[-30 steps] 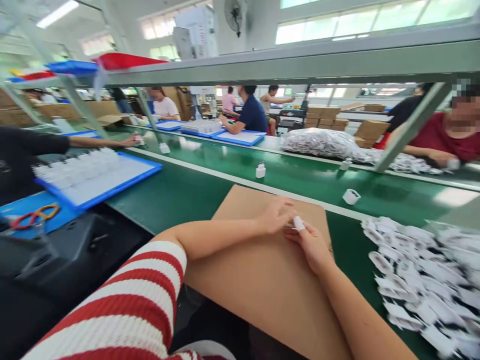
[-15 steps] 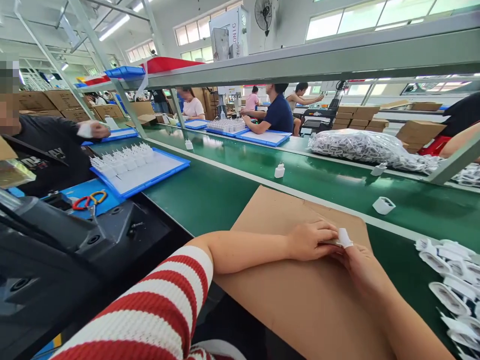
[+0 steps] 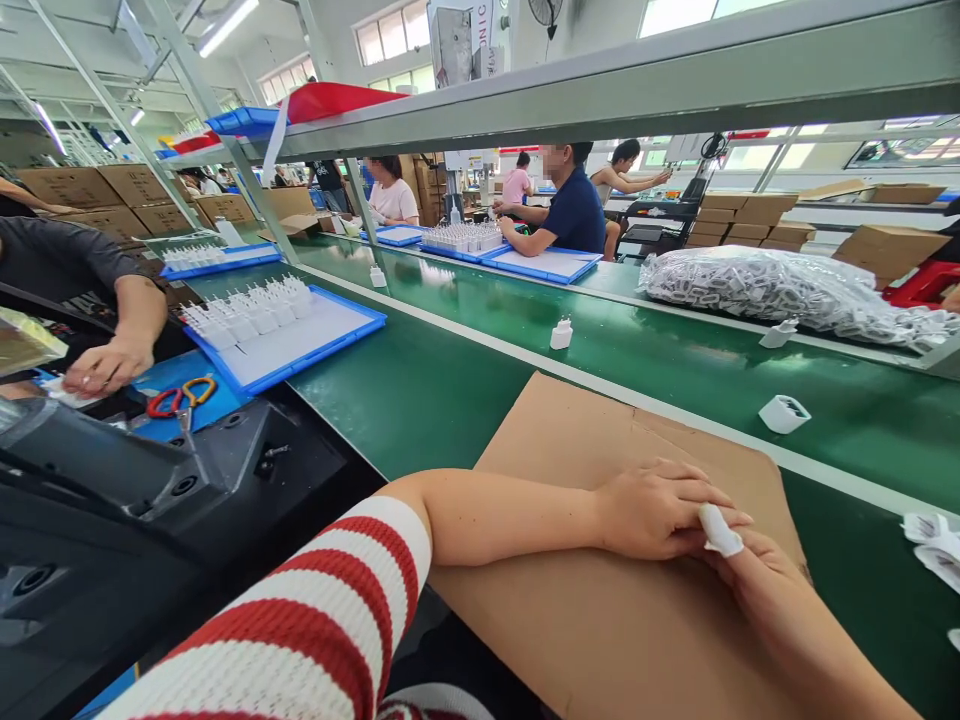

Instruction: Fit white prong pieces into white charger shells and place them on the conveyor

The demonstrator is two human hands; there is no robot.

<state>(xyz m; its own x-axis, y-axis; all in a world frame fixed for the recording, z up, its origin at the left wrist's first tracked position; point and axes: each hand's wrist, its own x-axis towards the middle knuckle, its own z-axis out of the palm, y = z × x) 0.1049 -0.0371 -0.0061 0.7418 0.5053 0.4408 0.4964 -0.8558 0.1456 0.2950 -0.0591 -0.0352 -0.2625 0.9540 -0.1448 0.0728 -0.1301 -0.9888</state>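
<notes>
My left hand lies over the fingers of my right hand, above a brown cardboard sheet. A white finger cover wraps my right thumb, which presses against the left fingers. The left fingers are close together and curl over the right hand. Most of the right fingers are hidden beneath, and whatever lies between the two hands cannot be made out. Beyond the sheet, a white oval plastic housing and a white plug adapter rest on the green belt.
White plastic parts lie at the right edge. A blue tray carries rows of white plugs, near red-and-yellow-handled pliers. A co-worker's hand is at the left. A clear bag of white parts sits beyond the belt, under a shelf beam.
My left hand has slid over my right fingers, covering the thin edge that showed between them. The view has shifted slightly. The co-worker's arm at left has come down to the bench.
</notes>
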